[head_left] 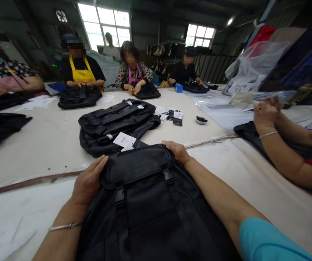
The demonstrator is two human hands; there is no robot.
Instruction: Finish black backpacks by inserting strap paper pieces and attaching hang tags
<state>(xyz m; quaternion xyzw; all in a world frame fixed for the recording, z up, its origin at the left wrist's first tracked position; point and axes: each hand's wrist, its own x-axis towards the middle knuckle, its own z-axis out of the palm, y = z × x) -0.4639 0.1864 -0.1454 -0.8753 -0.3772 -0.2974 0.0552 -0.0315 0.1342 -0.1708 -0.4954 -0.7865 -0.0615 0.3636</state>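
A black backpack (145, 203) lies in front of me with its top flap closed and two buckle straps running down the front. My left hand (88, 181) grips the left edge near the flap, fingers together along its side. At the flap's upper right corner, my right hand (178, 152) holds the bag, its thumb on top and its other fingers largely hidden. White and black hang tags (124, 140) stick out behind the top edge. Just beyond lies another black backpack (117, 121) with small white wrappings on its straps.
Loose tags (176, 117) and a small dark-filled dish (201, 120) lie on the white table (49, 145). A co-worker's hands (266, 112) are above a black bag at right. Several people work on bags across the table. Clear plastic sheets (221, 110) lie at right.
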